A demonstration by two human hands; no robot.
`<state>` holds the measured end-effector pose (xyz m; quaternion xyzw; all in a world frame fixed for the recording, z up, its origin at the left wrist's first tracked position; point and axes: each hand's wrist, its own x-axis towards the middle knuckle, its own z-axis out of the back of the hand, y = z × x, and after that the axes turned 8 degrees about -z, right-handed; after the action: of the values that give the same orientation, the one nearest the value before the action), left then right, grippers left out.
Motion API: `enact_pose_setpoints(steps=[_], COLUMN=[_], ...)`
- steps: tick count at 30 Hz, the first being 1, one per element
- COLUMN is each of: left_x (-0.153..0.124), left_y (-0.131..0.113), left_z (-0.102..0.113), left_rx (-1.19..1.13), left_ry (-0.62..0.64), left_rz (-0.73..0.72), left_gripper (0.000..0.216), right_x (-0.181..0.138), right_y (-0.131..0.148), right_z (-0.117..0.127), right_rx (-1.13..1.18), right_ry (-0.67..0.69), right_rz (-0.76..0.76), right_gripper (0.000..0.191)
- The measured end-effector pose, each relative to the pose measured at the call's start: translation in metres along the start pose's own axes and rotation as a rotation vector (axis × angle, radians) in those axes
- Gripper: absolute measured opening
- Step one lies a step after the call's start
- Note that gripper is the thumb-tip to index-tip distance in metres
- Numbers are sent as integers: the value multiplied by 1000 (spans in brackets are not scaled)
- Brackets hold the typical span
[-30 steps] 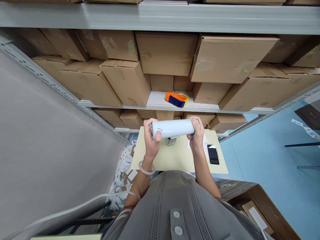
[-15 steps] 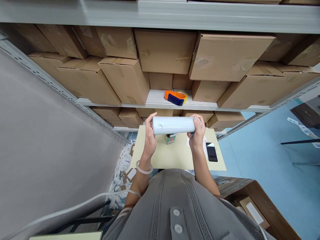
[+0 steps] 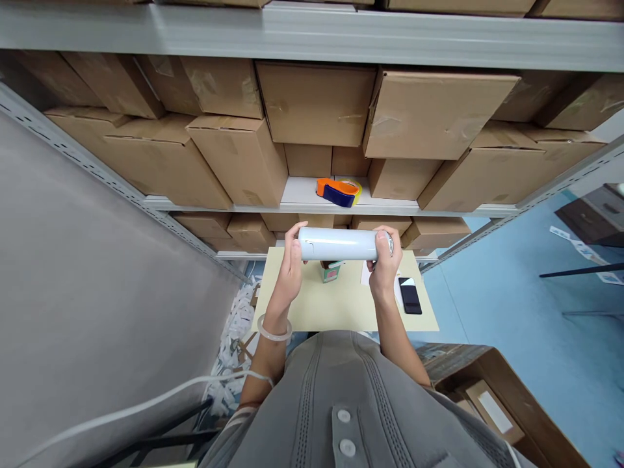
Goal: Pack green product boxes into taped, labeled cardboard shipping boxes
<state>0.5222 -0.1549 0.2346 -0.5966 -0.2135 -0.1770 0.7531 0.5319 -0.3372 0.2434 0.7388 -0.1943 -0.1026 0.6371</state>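
Observation:
A glossy pale blue cylinder (image 3: 338, 244), shaped like a flask, lies sideways between my hands above the table. My left hand (image 3: 291, 260) grips its left end, the thumb near a thin dark curved line on the surface. Round the right end, where a shiny rim shows, my right hand (image 3: 385, 257) is closed with its thumb on top. Below the cylinder stands a small green box (image 3: 331, 273), partly hidden by it. On the right of the table (image 3: 312, 312) lies a black phone (image 3: 410, 296), close to my right wrist.
Cardboard boxes (image 3: 316, 104) fill the shelves ahead. An orange and blue tape dispenser (image 3: 340, 192) rests on the white shelf (image 3: 297, 192). At lower right is an open carton (image 3: 526, 396) with boxes inside. White scraps (image 3: 234, 331) cover the floor by the grey wall (image 3: 107, 279). A white cable (image 3: 170, 393) crosses at left.
The cylinder stays in both hands, turned slightly about its length, and the dark line on it looks different. My left fingers have shifted on its end. The view has moved a little.

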Motion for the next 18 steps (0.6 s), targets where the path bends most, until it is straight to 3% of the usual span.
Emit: enact_pose_setpoints(steps=[3,8,13,15,18], left_x=[2,7,8,7,5], left_y=[-1,1,13,21,33], left_z=[-1,-3,-7,-8,-8], left_rx=[-40,-53,-137,-262,-469], left_ry=[-6,-27,-69,-55,62], left_rz=[79,81,106,182,399], left_gripper=[50,49,48,51,65], right_x=[-2,-3,6,11,17], right_y=[0,-4,-15,-19,-21], right_z=[0,-3,0,5,13], right_rx=[9,5,16,0,-100], right_ry=[-23,-28,29,63,89], right_rz=[37,67,11,35,195], right_gripper=[33,29,31,31,33])
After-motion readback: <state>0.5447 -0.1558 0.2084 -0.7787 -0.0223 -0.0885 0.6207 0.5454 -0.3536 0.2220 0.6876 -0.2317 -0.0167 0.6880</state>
